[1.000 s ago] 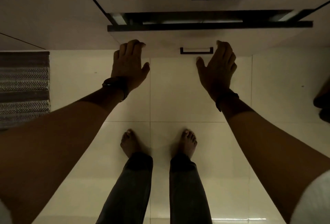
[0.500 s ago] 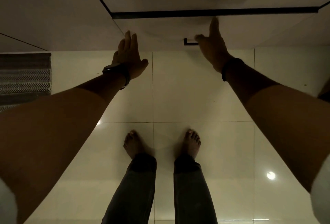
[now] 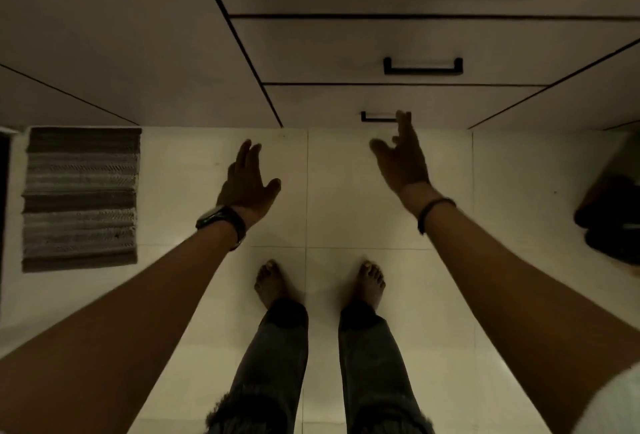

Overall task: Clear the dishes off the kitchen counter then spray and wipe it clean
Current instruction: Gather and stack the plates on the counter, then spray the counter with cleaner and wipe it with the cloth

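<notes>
Both arms are stretching forward and down over the pale tiled floor; the left hand is hovering above the tiles with its fingers straight and close together, thumb out, holding nothing; a dark watch is sitting on that wrist. The right hand is hanging loose and spread, empty as well, with its fingertips lying over the right end of the bottom drawer's handle; whether they are touching it, I cannot tell. The bottom drawer and the middle drawer above it are sitting flush and closed. Two bare feet are standing near, between the arms; a striped mat is lying far off to the left. As for the table and the dishes, this downward view is not telling me where they are.
</notes>
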`<action>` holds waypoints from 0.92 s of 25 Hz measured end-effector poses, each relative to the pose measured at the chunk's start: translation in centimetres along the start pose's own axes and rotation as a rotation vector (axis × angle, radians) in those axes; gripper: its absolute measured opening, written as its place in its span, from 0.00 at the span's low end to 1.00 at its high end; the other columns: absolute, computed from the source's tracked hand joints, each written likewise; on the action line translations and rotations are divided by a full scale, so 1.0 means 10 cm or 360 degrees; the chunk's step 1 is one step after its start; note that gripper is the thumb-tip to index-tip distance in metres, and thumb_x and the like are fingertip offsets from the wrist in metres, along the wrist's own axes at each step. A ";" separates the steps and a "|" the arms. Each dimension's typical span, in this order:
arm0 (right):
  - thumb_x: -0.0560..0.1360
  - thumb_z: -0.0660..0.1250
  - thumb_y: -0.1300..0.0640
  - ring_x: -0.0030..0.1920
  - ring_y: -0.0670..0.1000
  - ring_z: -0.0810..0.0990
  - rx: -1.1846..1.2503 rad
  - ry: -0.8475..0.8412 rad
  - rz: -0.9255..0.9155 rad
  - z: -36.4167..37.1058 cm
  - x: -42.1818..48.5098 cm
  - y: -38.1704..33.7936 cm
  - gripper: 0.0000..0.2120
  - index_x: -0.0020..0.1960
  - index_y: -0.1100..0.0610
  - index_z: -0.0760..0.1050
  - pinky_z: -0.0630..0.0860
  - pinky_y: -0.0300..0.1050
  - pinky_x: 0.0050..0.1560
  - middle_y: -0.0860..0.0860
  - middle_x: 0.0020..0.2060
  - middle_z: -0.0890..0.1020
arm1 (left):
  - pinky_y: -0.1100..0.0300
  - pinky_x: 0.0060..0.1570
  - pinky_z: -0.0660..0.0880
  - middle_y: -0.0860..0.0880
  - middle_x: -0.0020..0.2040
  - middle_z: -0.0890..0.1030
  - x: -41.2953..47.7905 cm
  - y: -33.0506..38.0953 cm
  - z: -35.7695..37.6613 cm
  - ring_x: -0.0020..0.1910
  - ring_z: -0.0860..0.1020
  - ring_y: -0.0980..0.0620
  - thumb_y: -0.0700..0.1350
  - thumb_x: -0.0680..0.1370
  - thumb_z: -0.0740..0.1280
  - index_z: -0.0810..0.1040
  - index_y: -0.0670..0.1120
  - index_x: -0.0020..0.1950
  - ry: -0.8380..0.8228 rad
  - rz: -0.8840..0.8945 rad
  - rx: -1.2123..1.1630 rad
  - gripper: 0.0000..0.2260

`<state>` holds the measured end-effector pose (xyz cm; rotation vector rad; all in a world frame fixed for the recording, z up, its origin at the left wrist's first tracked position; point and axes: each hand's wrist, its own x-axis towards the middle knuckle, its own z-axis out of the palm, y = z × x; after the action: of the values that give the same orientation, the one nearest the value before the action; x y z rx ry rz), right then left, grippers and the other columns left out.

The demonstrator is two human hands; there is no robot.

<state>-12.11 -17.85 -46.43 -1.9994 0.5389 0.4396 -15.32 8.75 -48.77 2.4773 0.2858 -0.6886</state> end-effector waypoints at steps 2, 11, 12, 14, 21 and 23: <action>0.82 0.67 0.57 0.78 0.52 0.64 0.0019 0.0026 0.0019 -0.10 -0.51 -0.28 0.34 0.83 0.53 0.54 0.64 0.53 0.78 0.52 0.81 0.61 | 0.50 0.77 0.60 0.50 0.83 0.50 -0.38 0.09 -0.37 0.80 0.56 0.47 0.48 0.82 0.67 0.53 0.47 0.83 0.0057 -0.0015 -0.0205 0.34; 0.82 0.67 0.56 0.63 0.46 0.74 0.0082 0.0031 -0.0340 -0.37 -2.80 -2.25 0.28 0.79 0.47 0.63 0.75 0.45 0.63 0.44 0.68 0.71 | 0.57 0.53 0.75 0.53 0.72 0.67 -2.23 0.27 -2.53 0.59 0.77 0.56 0.48 0.81 0.68 0.67 0.52 0.74 0.0397 0.0226 -0.0652 0.22; 0.81 0.67 0.54 0.58 0.44 0.76 0.0120 0.0061 -0.0378 -0.34 -2.95 -2.46 0.27 0.78 0.45 0.64 0.77 0.44 0.59 0.42 0.63 0.74 | 0.57 0.53 0.76 0.54 0.70 0.67 -2.37 0.22 -2.70 0.57 0.77 0.59 0.47 0.81 0.68 0.68 0.54 0.73 0.0422 0.0230 -0.0717 0.21; 0.81 0.67 0.53 0.47 0.41 0.77 0.0236 0.0105 -0.0415 -0.27 -3.13 -2.85 0.26 0.77 0.44 0.66 0.77 0.43 0.48 0.42 0.56 0.77 | 0.58 0.52 0.76 0.53 0.69 0.68 -2.56 0.12 -2.98 0.55 0.76 0.62 0.47 0.81 0.68 0.69 0.55 0.72 0.0488 0.0232 -0.0822 0.21; 0.81 0.67 0.54 0.35 0.39 0.74 0.0155 -0.0001 -0.0785 0.19 -3.30 -3.88 0.23 0.75 0.46 0.67 0.73 0.32 0.36 0.48 0.54 0.75 | 0.63 0.44 0.72 0.44 0.62 0.76 -2.80 -0.14 -3.64 0.49 0.78 0.51 0.46 0.81 0.68 0.71 0.57 0.67 0.0594 0.0189 -0.1079 0.16; 0.81 0.68 0.55 0.41 0.37 0.77 0.0112 -0.0030 -0.0894 0.34 -3.28 -4.16 0.23 0.75 0.48 0.68 0.75 0.30 0.40 0.47 0.61 0.75 | 0.64 0.43 0.72 0.43 0.55 0.77 -2.78 -0.22 -3.85 0.42 0.77 0.54 0.45 0.81 0.69 0.72 0.57 0.67 0.0626 0.0167 -0.1156 0.16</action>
<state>-17.21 8.84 -0.89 -1.9712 -0.0320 0.0898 -23.71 30.54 -7.37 1.8798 0.4529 -0.0158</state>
